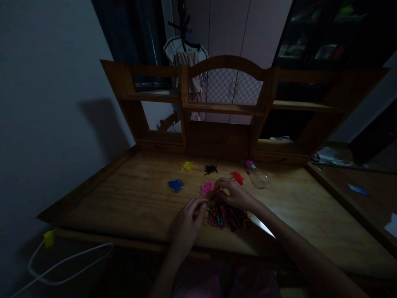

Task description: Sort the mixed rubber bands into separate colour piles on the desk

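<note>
My left hand [190, 219] is closed in a pinch at the left edge of a mixed pile of small coloured loops [221, 217], which look like rubber bands or coated clips. Just above that pile, my right hand [232, 193] also pinches, its fingertips near my left ones. Whatever lies between the fingers is too small and dark to name. Beyond the fingertips sits a pink heap [206, 188]. Sorted by colour, a blue heap [175, 185], a yellow heap [187, 166], a black heap [211, 169] and a red heap [237, 178] lie around it.
On the wooden desk [130, 198], a clear bulb-shaped bottle [259, 179] with a pink cap lies on its side at right. A wooden shelf unit [223, 109] closes off the back. At lower left hangs a white cable [71, 256]. The room is dim.
</note>
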Demonstrator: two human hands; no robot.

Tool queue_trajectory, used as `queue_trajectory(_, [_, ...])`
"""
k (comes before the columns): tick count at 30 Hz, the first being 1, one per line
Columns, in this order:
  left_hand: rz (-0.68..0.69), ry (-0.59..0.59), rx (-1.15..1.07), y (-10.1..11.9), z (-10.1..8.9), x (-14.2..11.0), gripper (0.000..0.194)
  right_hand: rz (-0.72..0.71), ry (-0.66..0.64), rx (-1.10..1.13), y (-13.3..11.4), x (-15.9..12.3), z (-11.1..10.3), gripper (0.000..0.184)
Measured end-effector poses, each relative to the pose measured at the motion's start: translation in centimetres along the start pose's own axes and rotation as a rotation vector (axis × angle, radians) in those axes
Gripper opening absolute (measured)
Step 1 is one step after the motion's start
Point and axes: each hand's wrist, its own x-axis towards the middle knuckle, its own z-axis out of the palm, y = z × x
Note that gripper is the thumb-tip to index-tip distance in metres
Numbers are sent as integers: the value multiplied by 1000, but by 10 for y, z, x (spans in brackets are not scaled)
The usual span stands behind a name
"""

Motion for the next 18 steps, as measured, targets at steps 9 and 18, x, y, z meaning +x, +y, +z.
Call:
queue_trajectory(9, [17,6,-2,-1,0,0,24,-1,-161,58,2,-2,4,41])
queue_trajectory(18, [40,-32,42,3,0,0,27,124,-99,132,7,-14,-28,22])
